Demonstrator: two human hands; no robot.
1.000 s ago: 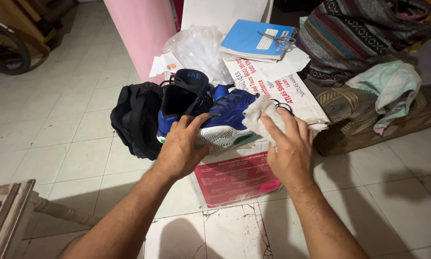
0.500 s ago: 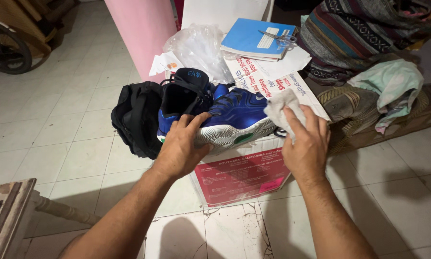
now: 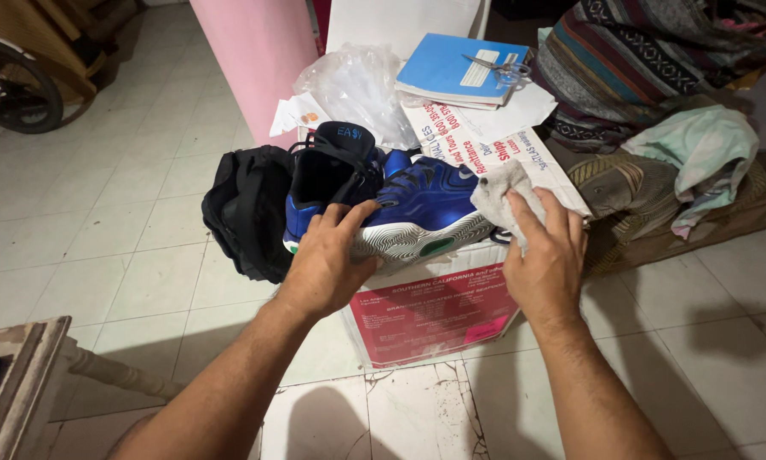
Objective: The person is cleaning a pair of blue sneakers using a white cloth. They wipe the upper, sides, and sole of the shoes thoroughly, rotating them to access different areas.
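Blue sneaker (image 3: 417, 204) lying on its side atop cardboard box (image 3: 434, 311), frame centre | left hand (image 3: 327, 260) clamped over heel and sole | right hand (image 3: 545, 255) closed on grey cloth (image 3: 498, 192) at toe | step: wiping upper | next: firm hold, cloth pressed across toe

Glossy blue shoe (image 3: 417, 200) (ribbed sole), matt cloth rag (image 3: 495, 192)

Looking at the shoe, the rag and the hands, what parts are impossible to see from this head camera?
- Blue shoe: its toe is hidden by the grey rag; its heel side by the left hand.
- Rag: its lower part is hidden under the right hand.
- Cardboard box: the top is covered by the shoe and both hands.
- Black bag: its right side is hidden behind the shoe.
- Both palms face away from the camera.
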